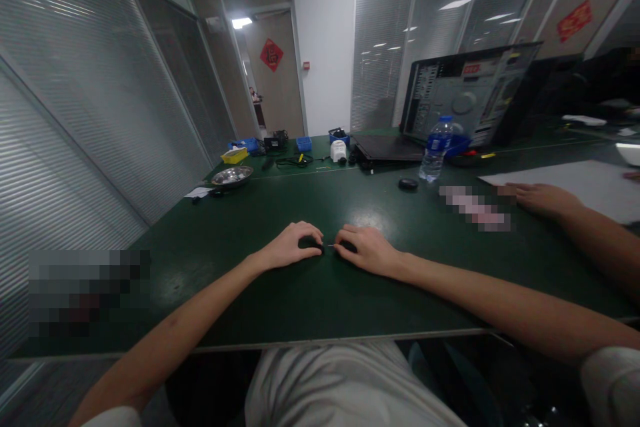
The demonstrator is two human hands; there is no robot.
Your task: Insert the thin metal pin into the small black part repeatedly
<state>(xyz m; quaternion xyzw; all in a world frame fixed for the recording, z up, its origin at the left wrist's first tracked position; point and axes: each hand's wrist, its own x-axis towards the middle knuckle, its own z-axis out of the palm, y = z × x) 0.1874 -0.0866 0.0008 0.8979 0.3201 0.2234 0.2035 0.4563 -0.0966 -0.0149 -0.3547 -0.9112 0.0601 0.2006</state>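
- My left hand [293, 247] curls shut on a small black part [316, 248], mid-desk [250, 307].
- My right hand [363, 248] pinches a thin pin [331, 245]; I'd line it up slowly, wrists planted.

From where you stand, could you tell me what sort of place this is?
Probably an office workroom used for electronics or computer repair: glass partition walls with blinds, a long green worktable, an opened computer case and small parts bins at the far end.

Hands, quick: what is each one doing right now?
Left hand: fingers curled shut on a small dark part, resting on the green table.
Right hand: fingers curled on something small; what it is cannot be told.
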